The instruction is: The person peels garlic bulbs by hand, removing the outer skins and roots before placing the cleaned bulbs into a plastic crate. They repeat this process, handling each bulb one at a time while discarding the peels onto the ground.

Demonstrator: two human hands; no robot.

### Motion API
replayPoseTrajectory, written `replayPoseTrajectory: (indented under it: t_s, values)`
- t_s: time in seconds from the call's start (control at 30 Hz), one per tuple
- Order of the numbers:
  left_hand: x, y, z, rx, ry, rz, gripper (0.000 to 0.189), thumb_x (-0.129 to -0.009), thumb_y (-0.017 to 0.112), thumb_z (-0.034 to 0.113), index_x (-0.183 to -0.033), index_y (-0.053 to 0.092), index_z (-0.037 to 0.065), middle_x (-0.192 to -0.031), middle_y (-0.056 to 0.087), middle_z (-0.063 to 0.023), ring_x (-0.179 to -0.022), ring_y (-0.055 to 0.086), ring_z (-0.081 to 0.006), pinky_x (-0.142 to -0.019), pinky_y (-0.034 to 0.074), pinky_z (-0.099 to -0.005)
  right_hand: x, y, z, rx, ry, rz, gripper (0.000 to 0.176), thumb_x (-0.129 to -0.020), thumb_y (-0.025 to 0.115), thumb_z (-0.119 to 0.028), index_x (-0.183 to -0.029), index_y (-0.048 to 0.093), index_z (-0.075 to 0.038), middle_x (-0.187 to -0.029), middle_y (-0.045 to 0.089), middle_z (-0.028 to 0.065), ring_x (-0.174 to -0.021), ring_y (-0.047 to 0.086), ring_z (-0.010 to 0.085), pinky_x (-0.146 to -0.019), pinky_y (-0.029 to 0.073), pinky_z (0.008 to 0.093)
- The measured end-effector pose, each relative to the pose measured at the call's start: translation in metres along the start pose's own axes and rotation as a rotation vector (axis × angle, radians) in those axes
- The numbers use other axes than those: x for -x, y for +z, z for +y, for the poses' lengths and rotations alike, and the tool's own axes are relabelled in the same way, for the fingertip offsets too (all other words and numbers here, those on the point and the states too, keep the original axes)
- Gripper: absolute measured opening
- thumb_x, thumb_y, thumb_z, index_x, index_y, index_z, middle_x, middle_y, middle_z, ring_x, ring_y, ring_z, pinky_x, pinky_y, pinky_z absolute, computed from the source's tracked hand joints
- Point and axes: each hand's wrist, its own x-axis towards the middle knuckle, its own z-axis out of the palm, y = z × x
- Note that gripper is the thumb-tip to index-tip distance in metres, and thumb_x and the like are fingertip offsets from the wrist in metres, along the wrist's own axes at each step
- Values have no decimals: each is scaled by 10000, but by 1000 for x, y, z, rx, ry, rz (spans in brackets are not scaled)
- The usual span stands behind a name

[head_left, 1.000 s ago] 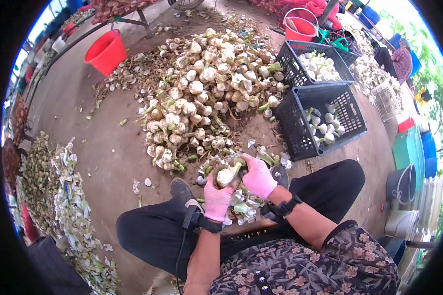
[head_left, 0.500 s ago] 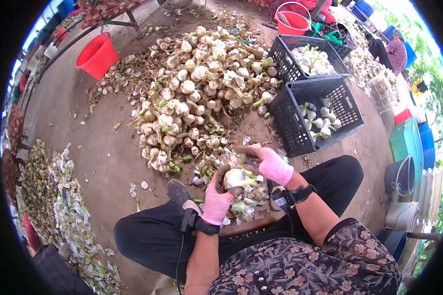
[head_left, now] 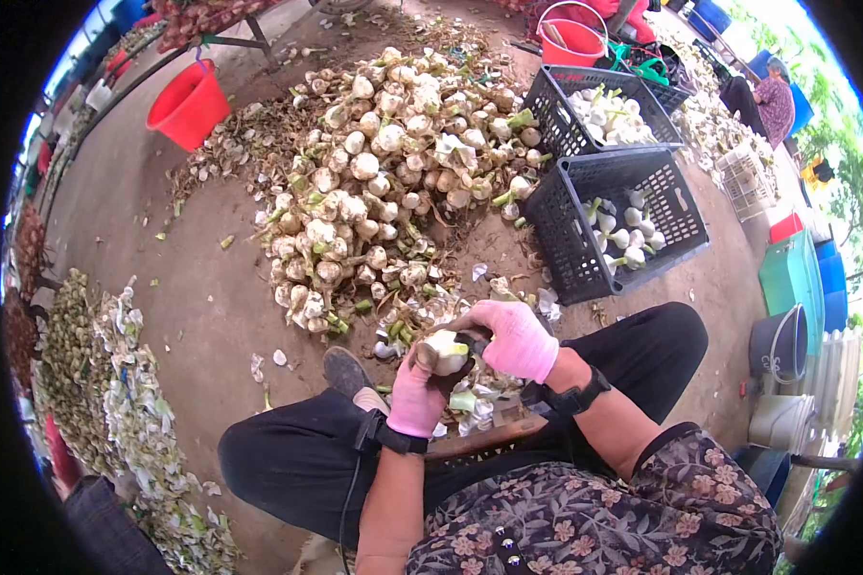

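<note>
My left hand [head_left: 418, 391], in a pink glove with dark, soiled fingers, is wrapped round a pale garlic bulb [head_left: 447, 354] above my lap. From the right, my right hand [head_left: 516, 337], gloved the same way, reaches to the bulb with its fingers curled against the stem side. Whether it pinches something is hidden. Beneath the hands lie peeled skins and stem pieces [head_left: 470, 401]. Beyond them rises a large heap of garlic bulbs [head_left: 379, 172].
Two black crates, one nearer [head_left: 571, 244] and one farther [head_left: 558, 125], hold whitish bulbs. A red bucket [head_left: 190, 105] stands at the upper left. Garlic skins [head_left: 139, 412] cover the left floor. At the upper right sits another person [head_left: 775, 103].
My right hand has come down and closed in at the bulb. The bulb in my left hand has turned, and its long stem no longer shows.
</note>
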Motion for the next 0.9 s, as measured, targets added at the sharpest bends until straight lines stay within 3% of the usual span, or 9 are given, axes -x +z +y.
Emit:
replayPoseTrajectory:
  t_s: [0.27, 0.33, 0.47, 0.6, 0.67, 0.73, 0.77, 0.87, 0.9]
  values:
    - [5, 16, 5, -56, -54, -55, 489, -869, 594, 313, -1257, 464, 45, -1135, 584, -101, -1040, 580, -239, -886, 490, -386, -5, 3, 12, 5, 57, 37, 167, -756, 616, -12, -922, 626, -31, -784, 640, 146, -772, 644, 269, -687, 494, 331]
    - [4, 0, 5, 22, -287, -27, 470, -860, 572, 328, -1250, 486, 80, -1099, 608, -77, -992, 593, -232, -794, 501, -370, -11, 14, 35, 5, 88, 9, 223, -722, 601, -55, -943, 625, -36, -828, 648, 186, -813, 634, 339, -710, 499, 377]
    - [5, -1, -7, 91, -321, 134, 497, -870, 546, 409, -1249, 490, 93, -1073, 611, -64, -940, 596, -232, -754, 495, -372, -11, 54, 96, 413, 236, -215, 191, -747, 568, -170, -891, 619, -56, -819, 634, 197, -829, 622, 362, -739, 489, 429]
    - [15, 13, -2, -58, -106, -134, 514, -818, 686, 313, -1226, 499, 62, -1127, 594, -81, -1032, 586, -204, -882, 480, -343, 12, 73, 134, 523, 290, -476, 244, -736, 585, -169, -958, 644, -88, -859, 646, 178, -863, 617, 354, -769, 486, 437]
    - [15, 16, 7, 22, -184, -137, 532, -751, 757, 159, -1202, 502, 42, -1107, 601, -78, -1026, 588, -193, -885, 483, -319, 9, 72, 141, 520, 246, -519, 257, -730, 597, -169, -970, 653, -97, -871, 651, 169, -876, 616, 351, -776, 486, 437]
    - [8, 4, -2, -210, -24, 21, 519, -745, 742, 96, -1194, 489, 36, -1106, 592, -75, -1012, 586, -207, -891, 480, -330, 0, 52, 117, 480, 138, -220, 245, -725, 554, -106, -935, 679, -103, -950, 652, 154, -875, 630, 338, -796, 499, 413]
    - [8, 13, 1, -236, 17, 73, 514, -717, 727, -31, -1177, 500, 10, -1085, 607, -72, -1002, 598, -191, -854, 503, -306, -9, 36, 94, 351, 235, -179, 296, -703, 581, -81, -980, 682, -114, -996, 650, 130, -934, 617, 327, -829, 489, 375]
    - [2, 18, 0, -530, 140, 112, 515, -698, 716, -62, -1163, 502, -4, -1053, 612, -74, -946, 609, -160, -812, 510, -280, -13, 1, 39, -456, 212, -149, 335, -743, 707, -185, -1059, 663, -84, -983, 648, 123, -943, 619, 276, -850, 475, 334]
    - [1, 22, 1, -559, 117, 151, 537, -670, 736, -51, -1152, 501, -18, -1014, 615, -69, -892, 606, -125, -792, 504, -257, -12, -3, 28, -332, 97, -150, 345, -757, 708, -220, -1064, 656, -71, -975, 646, 126, -928, 622, 269, -840, 476, 331]
